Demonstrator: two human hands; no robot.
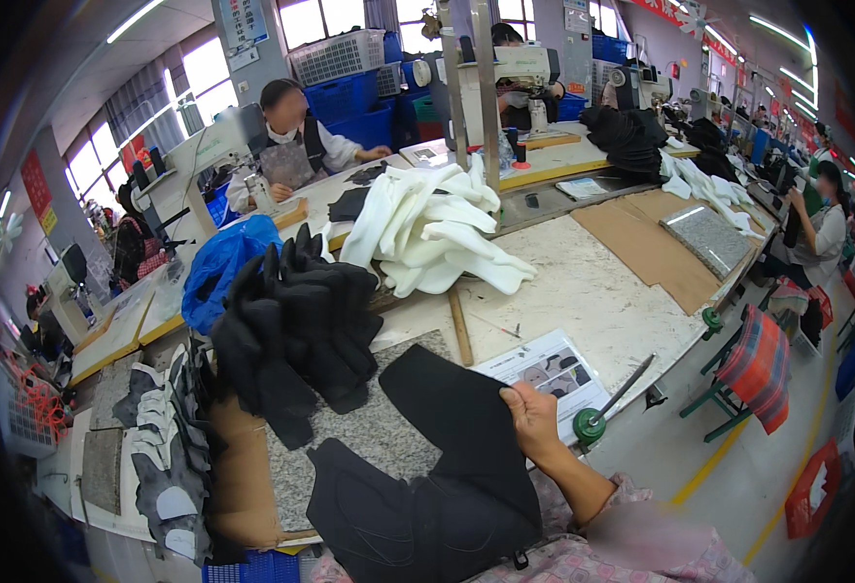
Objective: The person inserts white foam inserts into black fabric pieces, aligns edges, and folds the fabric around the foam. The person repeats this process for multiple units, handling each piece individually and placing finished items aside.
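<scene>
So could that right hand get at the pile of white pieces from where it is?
Probably yes: the right hand grips the black fabric piece, and only open tabletop and a wooden stick lie before the white pile, though it looks a stretch.

1. The black fabric piece (452, 428) is big, flat and soft, with a wavy cut edge.
2. Its top part lies on the grey stone slab (388, 428), near the front edge of the table (593, 291).
3. Its lower part hangs over that front edge, down toward the person.
4. The right hand (534, 418) pinches its right edge, fingers closed on the cloth, just beside a printed paper sheet (558, 374).
</scene>
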